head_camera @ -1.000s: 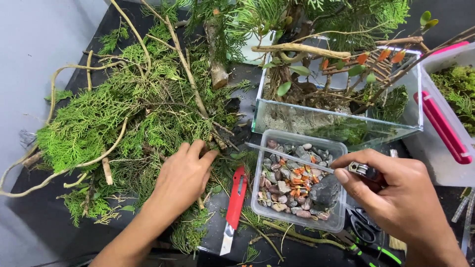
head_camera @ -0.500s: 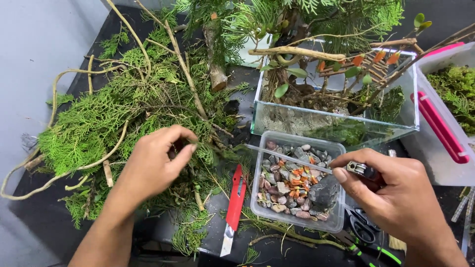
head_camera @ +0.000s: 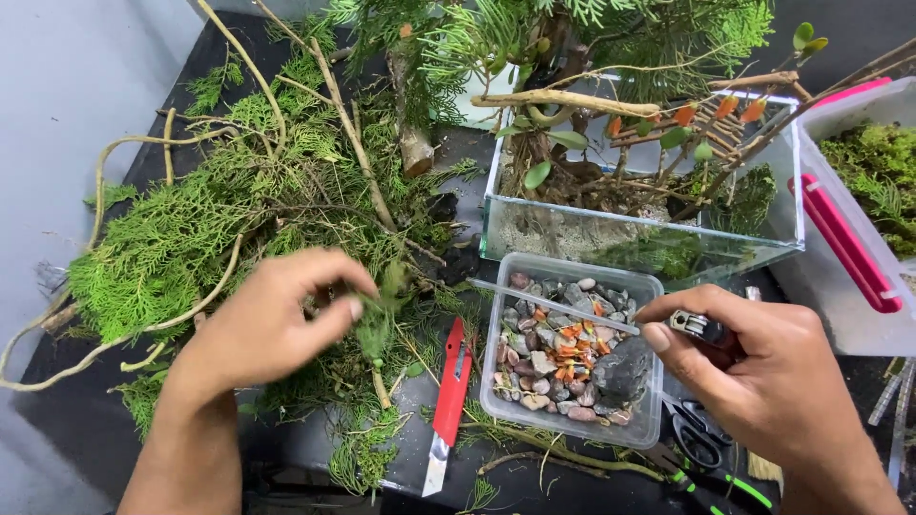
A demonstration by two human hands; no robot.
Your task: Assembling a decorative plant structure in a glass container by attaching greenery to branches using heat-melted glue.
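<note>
My left hand (head_camera: 272, 319) pinches a small green sprig (head_camera: 380, 310) between thumb and forefinger, lifted just above the heap of cut conifer foliage and bare branches (head_camera: 191, 229). My right hand (head_camera: 763, 377) grips long metal tweezers (head_camera: 563, 303) whose thin tips reach left across a clear plastic tub (head_camera: 572, 277) of mixed pebbles (head_camera: 553, 353). A glass tank (head_camera: 649, 238) planted with branches and leaves stands just behind the tub.
A red utility knife (head_camera: 448, 401) lies between my hands on the dark table. Black scissors with green handles (head_camera: 706, 448) lie under my right hand. A clear bin with a pink latch (head_camera: 844, 238) holds moss (head_camera: 878, 172) at the right.
My left hand lifted off the foliage at the knife, moved left into the pile, closed on a sprig and raised it. The right hand with the tweezers stayed in place.
</note>
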